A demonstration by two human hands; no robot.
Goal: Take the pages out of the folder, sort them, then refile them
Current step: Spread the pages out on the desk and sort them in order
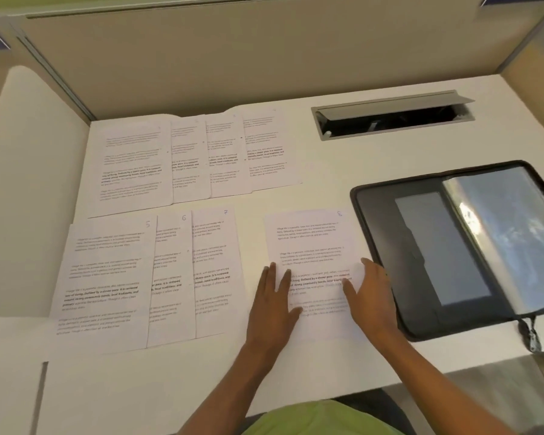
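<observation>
Pages lie fanned across the white counter (327,189) in two rows. At the far left, the far row (132,164) holds four printed sheets overlapped like shingles, the leftmost on top; their corner marks are too faint to read. Closer in, the near row (107,277) holds three more sheets overlapped the same way, with handwritten 5, 6 and 7 in their top right corners. To the right of that row and apart from it, a single page (308,243) lies flat on its own, with a blue handwritten mark in its top right corner that reads like an 8. Both hands rest on the near half of this sheet. The left hand (272,304) lies palm down across its left edge with the fingers straight and pointing away, its grip spread flat and pinching nothing. The right hand (369,299) lies palm down on the sheet's right side, its grip likewise spread, with the fingers splayed over the print. Just right of that hand a black zip folder (421,246) lies open on the counter, its left edge just beside the page. Its clear sleeves (509,221) on the right half glare with light, and a zip pull (533,339) hangs at the near edge. Beyond the folder a cable hatch (390,116) sits in the counter with its grey lid raised, and a beige partition (201,58) stands behind everything.
</observation>
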